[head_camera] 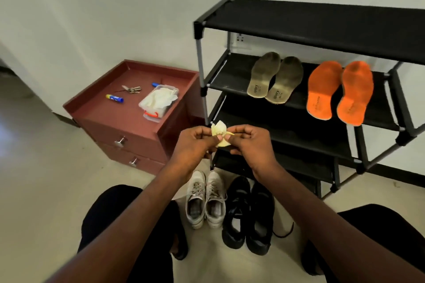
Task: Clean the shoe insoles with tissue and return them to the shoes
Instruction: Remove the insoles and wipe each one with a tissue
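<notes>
Right, nearest us on the floor, white sneakers (205, 200) sit just beside black shoes (248, 216). Above them both hands meet: the left hand (195, 145) and right hand (250, 142) pinch a crumpled tissue (220, 132) between fingertips, partly hiding the shoe rack (322, 20) behind. Left, the red drawer unit (128, 122) carries a tissue box (158, 101), keys (131, 89) and a blue tube (114, 98). Further back, tan insoles (274, 77) and orange insoles (339, 92) lie on the middle shelf.

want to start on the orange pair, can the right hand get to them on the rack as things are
Probably yes. The orange insoles lie uncovered on the rack shelf with open space above. But the right hand and the left hand both pinch the tissue.
</notes>
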The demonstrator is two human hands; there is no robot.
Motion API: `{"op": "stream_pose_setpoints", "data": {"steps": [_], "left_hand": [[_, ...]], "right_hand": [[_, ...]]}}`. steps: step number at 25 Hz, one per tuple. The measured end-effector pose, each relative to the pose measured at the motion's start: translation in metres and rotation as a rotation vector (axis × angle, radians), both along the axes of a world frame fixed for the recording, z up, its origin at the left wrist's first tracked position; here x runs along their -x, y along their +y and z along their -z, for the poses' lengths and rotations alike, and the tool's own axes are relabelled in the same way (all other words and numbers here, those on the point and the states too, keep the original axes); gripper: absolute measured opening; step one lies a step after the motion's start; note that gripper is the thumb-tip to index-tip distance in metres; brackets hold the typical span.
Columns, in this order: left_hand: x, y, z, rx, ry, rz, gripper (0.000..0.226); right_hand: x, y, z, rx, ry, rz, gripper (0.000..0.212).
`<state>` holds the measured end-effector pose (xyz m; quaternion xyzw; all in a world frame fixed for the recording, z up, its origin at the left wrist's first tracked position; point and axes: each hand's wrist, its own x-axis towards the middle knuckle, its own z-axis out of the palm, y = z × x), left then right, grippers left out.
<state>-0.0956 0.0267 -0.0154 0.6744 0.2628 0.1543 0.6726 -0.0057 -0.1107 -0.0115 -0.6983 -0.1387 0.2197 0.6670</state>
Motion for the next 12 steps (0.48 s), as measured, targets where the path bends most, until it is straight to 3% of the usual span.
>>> {"op": "stream_pose_setpoints", "data": {"steps": [6, 9, 12], "left_hand": [[-0.008, 0.074, -0.004, 0.114, -0.022, -0.275, 0.004], [-0.025, 0.130, 0.003, 0.113, 0.003, -0.452, 0.023], [-0.045, 0.187, 0.012, 0.028, 0.019, -0.577, 0.021]], "right_hand": [[-0.011, 0.104, 0.008, 0.106, -0.089, 0.088, 0.004], [-0.025, 0.170, 0.014, 0.099, 0.001, 0.075, 0.013], [-0.045, 0.234, 0.021, 0.119, -0.095, 0.108, 0.025]]}}
